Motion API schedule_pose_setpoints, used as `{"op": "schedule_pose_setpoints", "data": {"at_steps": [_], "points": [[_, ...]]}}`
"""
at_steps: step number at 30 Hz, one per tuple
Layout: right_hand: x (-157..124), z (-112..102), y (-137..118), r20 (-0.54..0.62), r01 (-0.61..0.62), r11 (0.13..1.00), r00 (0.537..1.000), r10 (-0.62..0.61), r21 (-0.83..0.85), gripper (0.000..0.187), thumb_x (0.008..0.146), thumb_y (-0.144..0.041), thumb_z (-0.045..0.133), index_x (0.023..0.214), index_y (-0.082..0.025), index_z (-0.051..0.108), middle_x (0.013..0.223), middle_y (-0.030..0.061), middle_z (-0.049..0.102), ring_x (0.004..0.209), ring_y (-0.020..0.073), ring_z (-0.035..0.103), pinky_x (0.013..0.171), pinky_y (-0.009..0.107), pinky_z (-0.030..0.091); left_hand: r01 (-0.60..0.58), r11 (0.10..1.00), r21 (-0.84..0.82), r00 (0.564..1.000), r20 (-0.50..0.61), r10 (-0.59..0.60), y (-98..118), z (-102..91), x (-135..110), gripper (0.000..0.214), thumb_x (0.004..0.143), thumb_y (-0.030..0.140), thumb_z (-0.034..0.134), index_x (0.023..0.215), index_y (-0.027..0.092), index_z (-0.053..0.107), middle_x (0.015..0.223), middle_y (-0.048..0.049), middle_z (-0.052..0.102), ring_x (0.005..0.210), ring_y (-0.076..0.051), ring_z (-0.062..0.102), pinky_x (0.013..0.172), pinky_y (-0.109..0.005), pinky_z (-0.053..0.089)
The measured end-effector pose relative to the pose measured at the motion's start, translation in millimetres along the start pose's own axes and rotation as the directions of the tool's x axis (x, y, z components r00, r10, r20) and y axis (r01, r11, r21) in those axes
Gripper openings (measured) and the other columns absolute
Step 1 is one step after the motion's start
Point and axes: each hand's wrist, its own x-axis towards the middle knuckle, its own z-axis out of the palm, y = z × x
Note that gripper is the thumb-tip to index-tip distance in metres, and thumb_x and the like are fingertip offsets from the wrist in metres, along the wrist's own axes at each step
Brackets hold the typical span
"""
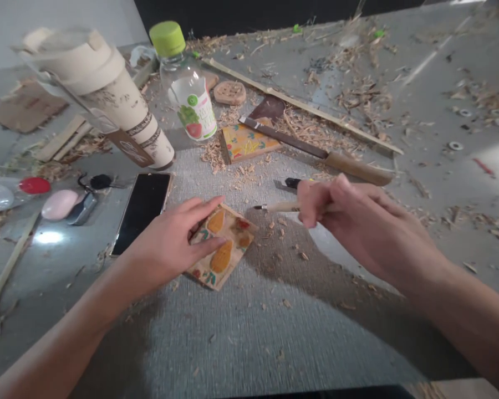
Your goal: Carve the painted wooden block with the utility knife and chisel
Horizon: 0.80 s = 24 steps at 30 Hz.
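My left hand (pixel 175 241) lies on a small painted wooden tile (pixel 227 249) with orange and yellow shapes, its fingers stretched over the tile's left side and holding it down on the grey mat (pixel 249 321). My right hand (pixel 349 219) is closed around a thin wooden-handled tool (pixel 274 207) whose dark tip points left, a little above and to the right of the tile.
A black phone (pixel 142 209) lies left of the tile. Behind stand a beige tumbler (pixel 108 94) and a green-capped bottle (pixel 187 88). A second painted tile (pixel 249 141), a long knife (pixel 316 151), a bamboo strip (pixel 299 105) and wood shavings cover the far table.
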Motion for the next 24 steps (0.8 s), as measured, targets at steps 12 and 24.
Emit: {"op": "schedule_pose_setpoints", "data": {"at_steps": [12, 24], "points": [[-38.4, 101.8, -20.8, 0.690, 0.729, 0.571, 0.633, -0.352, -0.377, 0.028, 0.104, -0.039, 0.064, 0.078, -0.027, 0.059, 0.059, -0.0064, 0.051, 0.057, 0.0173, 0.035, 0.053, 0.037, 0.022, -0.448, 0.889, 0.095, 0.894, 0.054, 0.445, -9.2, 8.0, 0.3, 0.042, 0.111, 0.028, 0.060, 0.153, 0.020, 0.064, 0.132, -0.0097, 0.069, 0.120, -0.023, 0.066, 0.107, -0.038, 0.051], [-32.8, 138.8, 4.2, 0.487, 0.770, 0.562, 0.631, -0.603, -0.302, 0.032, 0.098, -0.026, 0.076, 0.071, -0.020, 0.061, 0.069, -0.0064, 0.054, 0.063, 0.0131, 0.037, 0.055, 0.032, 0.037, -0.442, 0.890, 0.112, 0.897, 0.066, 0.438, -8.8, 9.9, -2.3, 0.043, 0.111, 0.025, 0.061, 0.154, 0.022, 0.060, 0.136, -0.0077, 0.066, 0.122, -0.021, 0.064, 0.113, -0.038, 0.046]]}}
